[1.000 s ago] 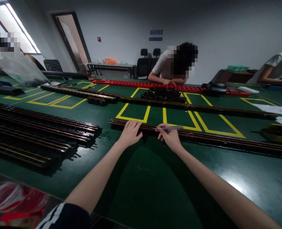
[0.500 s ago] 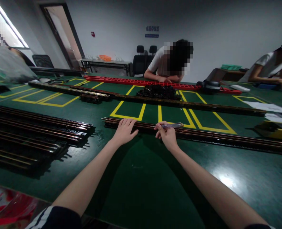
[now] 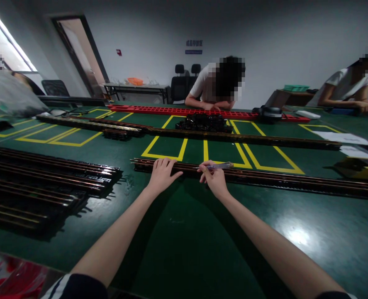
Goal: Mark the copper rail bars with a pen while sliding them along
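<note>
A long dark rail with copper strips (image 3: 264, 178) lies across the green table (image 3: 184, 232) in front of me. My left hand (image 3: 162, 174) rests flat on its left end, fingers stretched out over the strips. My right hand (image 3: 213, 179) is closed around a clear-handled pen-like tool (image 3: 218, 166), whose tip points left onto the rail, just right of my left hand.
Several similar rails (image 3: 47, 178) are stacked at the left. Another long rail (image 3: 233, 137), a pile of black parts (image 3: 204, 122) and a red rack (image 3: 184, 111) lie farther back. One person (image 3: 215, 89) sits across the table, another person (image 3: 348, 89) at the far right. Papers (image 3: 342, 137) lie right.
Both hands stay on the rail in the same grip. The view has shifted slightly, so everything sits a little further left in the picture.
</note>
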Available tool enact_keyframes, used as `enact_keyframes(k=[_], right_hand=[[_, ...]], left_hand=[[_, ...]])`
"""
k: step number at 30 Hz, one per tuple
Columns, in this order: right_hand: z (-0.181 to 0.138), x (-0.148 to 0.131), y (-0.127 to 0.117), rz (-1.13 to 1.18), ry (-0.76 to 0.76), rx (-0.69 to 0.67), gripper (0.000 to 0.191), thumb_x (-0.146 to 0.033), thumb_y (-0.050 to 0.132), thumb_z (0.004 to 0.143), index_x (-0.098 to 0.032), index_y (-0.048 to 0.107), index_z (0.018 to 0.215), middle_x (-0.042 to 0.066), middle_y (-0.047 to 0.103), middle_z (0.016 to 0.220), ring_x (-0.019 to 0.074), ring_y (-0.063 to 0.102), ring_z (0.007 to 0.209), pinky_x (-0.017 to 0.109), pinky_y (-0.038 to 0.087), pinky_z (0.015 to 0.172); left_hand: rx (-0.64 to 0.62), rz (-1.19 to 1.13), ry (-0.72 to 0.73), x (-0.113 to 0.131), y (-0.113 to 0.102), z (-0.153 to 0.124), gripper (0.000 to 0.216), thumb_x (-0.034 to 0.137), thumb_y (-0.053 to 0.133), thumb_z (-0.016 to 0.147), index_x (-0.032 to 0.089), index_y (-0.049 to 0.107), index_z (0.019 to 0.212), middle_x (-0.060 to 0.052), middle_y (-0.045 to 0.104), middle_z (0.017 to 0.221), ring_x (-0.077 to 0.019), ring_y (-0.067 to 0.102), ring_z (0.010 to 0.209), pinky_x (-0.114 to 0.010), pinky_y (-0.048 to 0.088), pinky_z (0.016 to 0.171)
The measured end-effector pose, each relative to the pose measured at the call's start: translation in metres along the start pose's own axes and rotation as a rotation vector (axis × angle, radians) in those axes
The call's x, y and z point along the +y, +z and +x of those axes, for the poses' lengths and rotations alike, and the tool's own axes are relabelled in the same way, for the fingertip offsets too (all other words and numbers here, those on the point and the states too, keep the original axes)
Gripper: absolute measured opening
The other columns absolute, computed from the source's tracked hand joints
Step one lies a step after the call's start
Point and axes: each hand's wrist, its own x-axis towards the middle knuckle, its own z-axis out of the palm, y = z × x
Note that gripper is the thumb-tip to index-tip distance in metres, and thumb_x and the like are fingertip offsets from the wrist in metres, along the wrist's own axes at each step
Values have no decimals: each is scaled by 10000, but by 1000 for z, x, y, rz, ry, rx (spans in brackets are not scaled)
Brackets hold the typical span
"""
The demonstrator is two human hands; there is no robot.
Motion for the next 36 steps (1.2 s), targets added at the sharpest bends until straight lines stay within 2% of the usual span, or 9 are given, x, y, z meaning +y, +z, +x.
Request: enact_keyframes(k=[7, 13, 21, 36], right_hand=[[1, 5, 1, 30, -20, 9, 311, -493, 546, 842, -183, 568, 833, 28, 649, 748, 93, 575, 445, 193, 436, 385], [1, 3, 0, 16, -15, -4, 312, -499, 538, 845, -189, 567, 833, 26, 648, 761, 97, 580, 455, 202, 445, 391], [1, 3, 0, 0, -18, -15, 305, -489, 532, 854, -186, 561, 848, 22, 638, 755, 91, 575, 458, 194, 439, 396], [1, 2, 0, -12, -32, 3, 299, -481, 535, 854, -183, 551, 831, 22, 647, 745, 93, 572, 434, 195, 415, 376]], left_hand=[[3, -9, 33, -5, 3, 0, 452, 475, 485, 871, 154, 540, 1183, -118, 587, 1134, -282, 495, 1082, -439, 345, 980], [35, 29, 25, -2, 2, 0, 501, 552, 469, 848, 158, 554, 1146, -125, 587, 1154, -293, 497, 1092, -436, 342, 985], [56, 96, -44, 12, -2, 1, 664, 668, 410, 809, 95, 581, 1098, -176, 588, 1119, -342, 495, 1070, -470, 342, 972], [104, 77, -65, 27, 0, 4, 487, 535, 497, 778, 118, 600, 1007, -157, 627, 1053, -322, 525, 1018, -490, 304, 1009]])
